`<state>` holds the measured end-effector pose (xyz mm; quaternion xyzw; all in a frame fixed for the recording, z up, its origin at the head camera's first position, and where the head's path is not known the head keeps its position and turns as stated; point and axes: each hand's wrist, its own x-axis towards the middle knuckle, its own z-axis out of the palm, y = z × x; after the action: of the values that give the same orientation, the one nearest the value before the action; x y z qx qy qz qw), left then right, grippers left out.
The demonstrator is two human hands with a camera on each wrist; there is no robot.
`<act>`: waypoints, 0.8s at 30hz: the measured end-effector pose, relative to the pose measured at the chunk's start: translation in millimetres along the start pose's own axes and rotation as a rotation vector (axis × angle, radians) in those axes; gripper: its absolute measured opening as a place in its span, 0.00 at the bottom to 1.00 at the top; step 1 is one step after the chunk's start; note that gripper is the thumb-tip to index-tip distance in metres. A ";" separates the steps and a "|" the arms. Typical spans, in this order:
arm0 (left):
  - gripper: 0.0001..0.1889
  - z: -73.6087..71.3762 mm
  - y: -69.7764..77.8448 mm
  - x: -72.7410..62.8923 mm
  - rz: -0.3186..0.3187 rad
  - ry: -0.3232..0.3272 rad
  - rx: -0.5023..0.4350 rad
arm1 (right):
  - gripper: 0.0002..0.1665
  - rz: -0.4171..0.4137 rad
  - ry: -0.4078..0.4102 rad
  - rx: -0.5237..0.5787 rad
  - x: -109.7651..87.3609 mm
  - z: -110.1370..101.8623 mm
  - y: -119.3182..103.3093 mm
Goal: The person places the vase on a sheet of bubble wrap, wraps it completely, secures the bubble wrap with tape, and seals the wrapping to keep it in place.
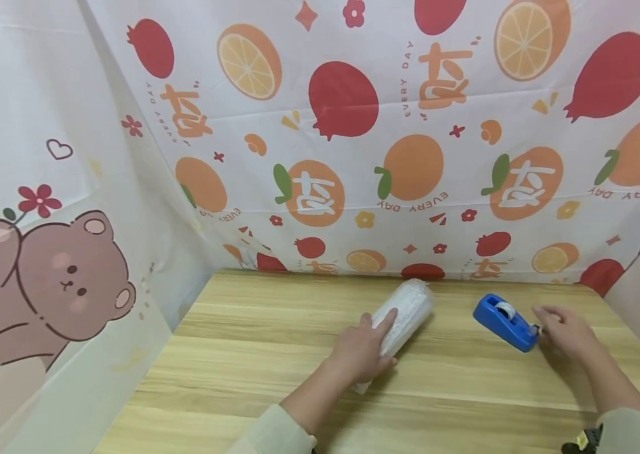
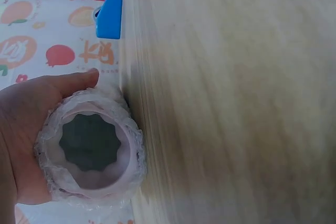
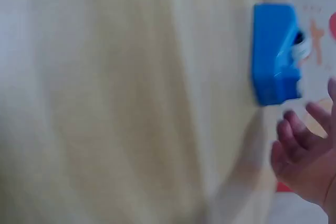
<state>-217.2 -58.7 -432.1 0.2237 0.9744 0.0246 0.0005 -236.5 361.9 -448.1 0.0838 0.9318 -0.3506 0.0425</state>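
Observation:
A cylinder wrapped in clear bubble wrap (image 1: pixel 408 311) lies slantwise on the wooden table (image 1: pixel 240 359). My left hand (image 1: pixel 358 353) grips it around the near part, the thumb along one side. In the left wrist view, the wrapped cylinder (image 2: pixel 125 166) shows a round pale pink end with a dark, scalloped opening. To its right stands a blue tape dispenser (image 1: pixel 501 323) with a roll of tape (image 1: pixel 506 309) in it. My right hand (image 1: pixel 569 334) is beside the dispenser's cutter end, its fingers loosely bent and holding nothing. A small gap separates them in the right wrist view.
Behind the table hangs a white cloth (image 1: pixel 354 151) printed with fruit. Another cloth with a bear print (image 1: pixel 75 277) hangs at the left. A dark strapped device (image 1: pixel 583 439) shows by the right sleeve.

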 end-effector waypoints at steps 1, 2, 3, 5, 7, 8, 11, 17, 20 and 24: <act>0.50 0.1 0.5 -0.1 0.002 0.000 0.002 | 0.51 0.028 -0.039 0.025 -0.3 2.0 5.3; 0.50 0.4 1.0 -0.1 0.004 -0.001 0.004 | 0.52 0.062 -0.074 0.058 -0.5 4.2 9.1; 0.50 0.4 1.6 -0.2 0.007 -0.001 0.003 | 0.52 0.086 -0.093 0.091 -0.7 6.4 11.5; 0.50 0.5 2.5 -0.2 0.011 0.000 0.005 | 0.50 0.123 -0.099 0.157 -1.1 9.2 12.7; 0.50 0.2 3.2 -0.4 0.010 0.000 0.006 | 0.49 0.147 -0.085 0.218 -1.9 10.1 11.1; 0.50 0.5 3.1 -0.2 0.008 0.000 0.006 | 0.49 0.155 -0.087 0.250 -2.4 10.2 9.9; 0.50 0.3 2.8 0.1 0.003 -0.001 0.006 | 0.45 0.169 -0.112 0.328 -3.6 9.6 5.5; 0.50 0.1 1.8 1.3 0.003 -0.001 0.008 | 0.43 0.181 -0.166 0.424 -6.2 13.6 -2.4; 0.50 0.2 1.0 1.5 0.000 -0.005 0.006 | 0.38 0.189 -0.209 0.500 -5.9 21.2 -10.4; 0.50 -0.1 0.6 1.3 -0.003 -0.001 0.003 | 0.30 0.189 -0.246 0.616 -2.2 36.4 -29.4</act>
<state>-218.1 -57.6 -432.0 0.2222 0.9747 0.0231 0.0006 -239.1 315.9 -456.2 0.1357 0.7582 -0.6174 0.1594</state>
